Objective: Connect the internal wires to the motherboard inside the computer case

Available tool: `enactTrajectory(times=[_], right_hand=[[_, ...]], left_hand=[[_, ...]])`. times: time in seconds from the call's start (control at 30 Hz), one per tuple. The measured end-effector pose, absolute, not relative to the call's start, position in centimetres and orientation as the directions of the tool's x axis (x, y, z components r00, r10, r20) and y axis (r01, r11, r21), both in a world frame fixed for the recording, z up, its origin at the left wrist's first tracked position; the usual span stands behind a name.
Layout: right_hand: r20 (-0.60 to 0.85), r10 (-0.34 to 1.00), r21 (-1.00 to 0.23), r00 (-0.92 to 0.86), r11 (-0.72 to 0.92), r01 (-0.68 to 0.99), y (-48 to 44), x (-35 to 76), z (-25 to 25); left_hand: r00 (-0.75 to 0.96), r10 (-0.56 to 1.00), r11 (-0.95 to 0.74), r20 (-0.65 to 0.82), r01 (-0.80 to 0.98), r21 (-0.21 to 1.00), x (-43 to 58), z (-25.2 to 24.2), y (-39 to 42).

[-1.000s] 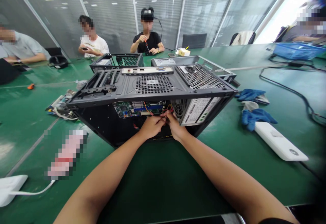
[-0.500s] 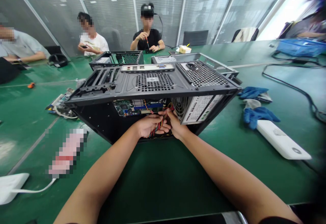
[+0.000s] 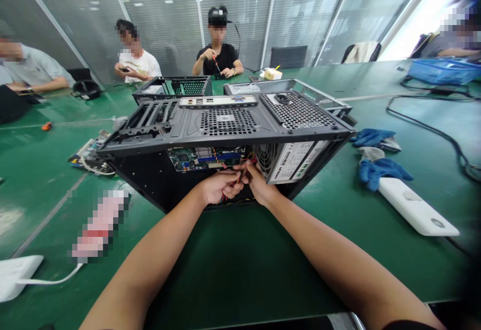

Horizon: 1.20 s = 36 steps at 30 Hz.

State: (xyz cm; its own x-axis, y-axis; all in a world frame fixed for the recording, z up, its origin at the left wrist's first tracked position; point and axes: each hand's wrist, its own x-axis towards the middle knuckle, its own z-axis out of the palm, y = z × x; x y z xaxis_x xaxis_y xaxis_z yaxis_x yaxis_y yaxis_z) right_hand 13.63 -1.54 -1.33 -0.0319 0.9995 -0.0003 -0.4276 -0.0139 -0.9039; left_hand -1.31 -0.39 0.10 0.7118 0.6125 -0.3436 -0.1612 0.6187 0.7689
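Note:
A black computer case (image 3: 158, 142) lies on the green table with its open side toward me. Inside it, my left hand (image 3: 219, 186) is closed round a bundle of coloured power cables (image 3: 224, 198). Close beside it, my right hand (image 3: 259, 182) pinches the same cables between thumb and fingers. To the right of my hands sits the power supply (image 3: 296, 162), with a white label and a round fan grille. Behind them the motherboard (image 3: 205, 158) shows its slots and a connected yellow and black wire. My fingers hide part of the cables.
Two more open cases (image 3: 193, 87) stand behind this one. At left are a loose circuit board (image 3: 90, 157) and a white power strip (image 3: 18, 277). Blue gloves (image 3: 383, 170) and a white power bank (image 3: 417, 207) lie at right. A co-worker (image 3: 218, 54) sits opposite, holding a screwdriver.
The fingers of my left hand have curled in round the cables; before, they were more spread beneath them. My right hand has hardly moved.

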Motion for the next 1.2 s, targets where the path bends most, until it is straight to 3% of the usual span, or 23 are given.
enactTrajectory(times=[0.13,0.27,0.47,0.67,0.97,1.2], right_hand=[[-0.071,0.995,-0.907,-0.073,-0.095,-0.409,-1.6,13.8,-1.3],[-0.045,0.997,-0.907,-0.067,-0.069,-0.415,-1.5,13.8,-1.5],[-0.012,1.000,-0.910,-0.003,-0.012,-0.414,-1.2,13.5,-2.1],[-0.039,0.999,-0.913,0.014,-0.030,-0.406,-1.3,13.6,-1.9],[-0.052,0.998,-0.931,-0.035,-0.061,-0.359,-1.0,14.0,-1.8],[-0.044,0.995,-0.894,-0.087,-0.078,-0.440,-0.4,14.2,-2.3]], left_hand=[[0.696,0.634,0.591,-0.339,-0.153,0.792,-1.2,0.2,-0.5],[0.679,0.651,0.534,-0.340,-0.091,0.840,-1.0,0.1,-0.5],[0.539,0.791,0.263,-0.290,0.129,0.956,-0.5,0.4,-0.9],[0.539,0.821,0.030,-0.187,0.287,0.958,-0.7,0.2,-0.5],[0.611,0.762,0.252,-0.214,0.025,0.967,-0.9,-0.4,-0.2],[0.609,0.754,0.263,-0.246,0.063,0.963,-1.1,0.1,-0.5]])
